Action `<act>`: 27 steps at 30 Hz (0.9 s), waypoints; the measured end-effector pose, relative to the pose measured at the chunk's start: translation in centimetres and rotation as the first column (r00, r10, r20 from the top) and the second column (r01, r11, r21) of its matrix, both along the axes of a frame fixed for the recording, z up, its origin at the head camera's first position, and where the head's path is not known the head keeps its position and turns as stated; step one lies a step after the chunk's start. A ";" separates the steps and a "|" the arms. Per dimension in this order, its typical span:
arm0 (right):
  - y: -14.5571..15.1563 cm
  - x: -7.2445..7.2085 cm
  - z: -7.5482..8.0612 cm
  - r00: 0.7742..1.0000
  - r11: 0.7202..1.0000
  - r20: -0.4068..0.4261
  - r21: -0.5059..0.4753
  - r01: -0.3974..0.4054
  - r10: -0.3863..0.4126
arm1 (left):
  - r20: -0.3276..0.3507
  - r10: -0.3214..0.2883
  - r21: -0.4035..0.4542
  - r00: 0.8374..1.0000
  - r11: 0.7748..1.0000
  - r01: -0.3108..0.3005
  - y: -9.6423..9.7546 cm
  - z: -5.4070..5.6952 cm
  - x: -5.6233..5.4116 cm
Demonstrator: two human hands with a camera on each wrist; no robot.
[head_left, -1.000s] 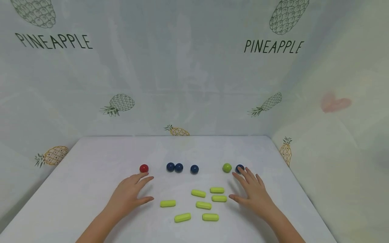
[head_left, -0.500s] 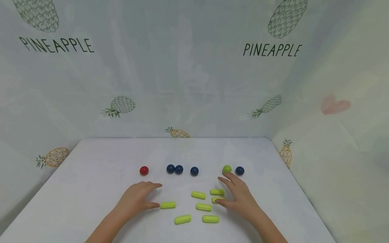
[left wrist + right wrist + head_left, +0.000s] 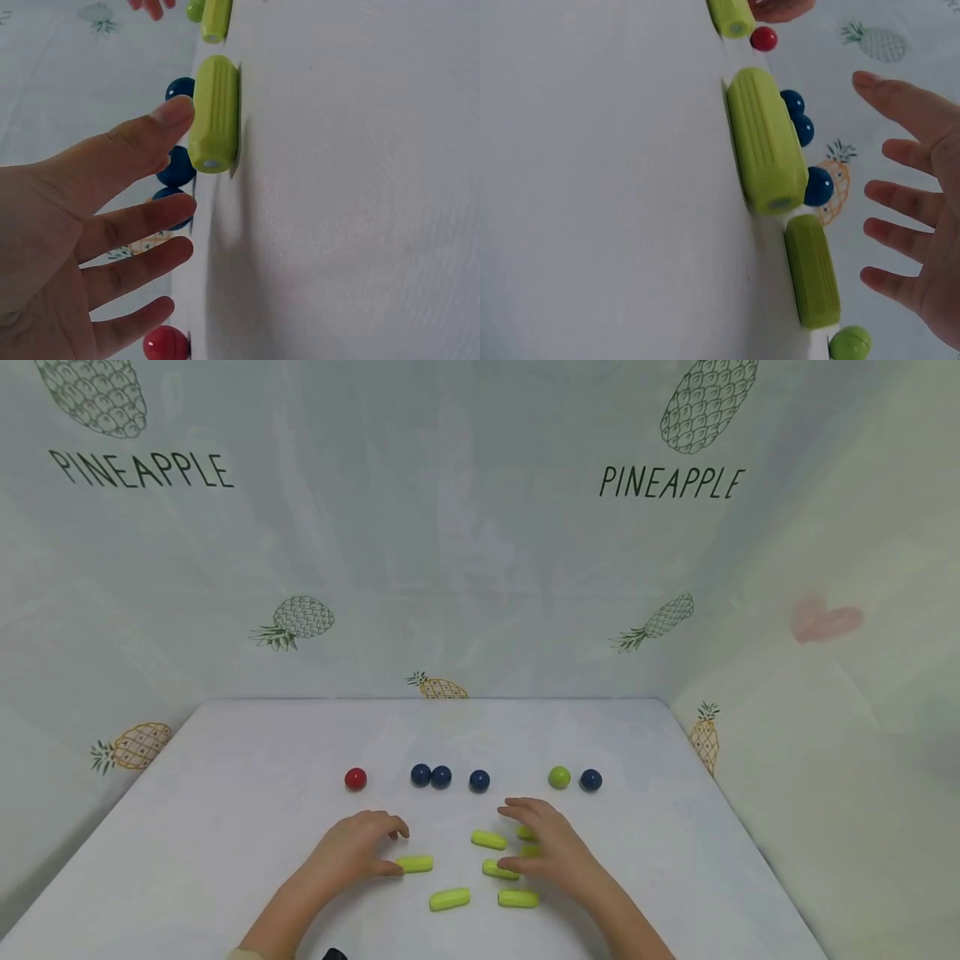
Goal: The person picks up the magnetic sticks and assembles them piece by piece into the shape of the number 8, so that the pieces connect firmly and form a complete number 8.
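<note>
Left hand (image 3: 348, 853), fingers spread, beside a green stick (image 3: 419, 864); right hand (image 3: 558, 852), equally wide, over more sticks (image 3: 490, 866); coloured balls (image 3: 441, 777) lie beyond.

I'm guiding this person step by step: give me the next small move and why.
Probably shift the left hand slightly right so its thumb and fingers straddle the leftmost yellow-green rod: in the head view, the thumb appears at that rod's left end, while the fingers are apart from it.
</note>
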State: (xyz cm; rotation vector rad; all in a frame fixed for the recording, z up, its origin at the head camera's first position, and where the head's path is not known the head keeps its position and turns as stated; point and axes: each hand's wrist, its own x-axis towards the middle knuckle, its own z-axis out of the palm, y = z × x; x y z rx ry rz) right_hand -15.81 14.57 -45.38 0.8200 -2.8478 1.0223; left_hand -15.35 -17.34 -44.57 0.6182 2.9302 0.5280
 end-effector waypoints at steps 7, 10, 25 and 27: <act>-1.4 -0.3 -0.2 0.999 0.999 0.027 0.021 -0.048 0.048 | 0.035 -0.008 0.017 0.999 1.000 0.007 0.3 -0.5 -0.2; -2.1 -0.3 -0.1 0.997 0.998 0.044 0.020 -0.062 0.062 | 0.047 -0.006 0.029 0.999 1.000 0.005 0.4 -0.7 -0.2; -4.6 -0.3 0.1 0.988 0.990 0.081 0.051 -0.135 0.131 | 0.077 0.006 0.032 0.997 0.999 -0.009 1.0 -1.4 -0.2; -4.9 -0.2 0.1 0.985 0.988 0.101 0.044 -0.145 0.140 | 0.069 -0.003 0.038 0.998 0.999 0.000 1.0 -1.6 -0.2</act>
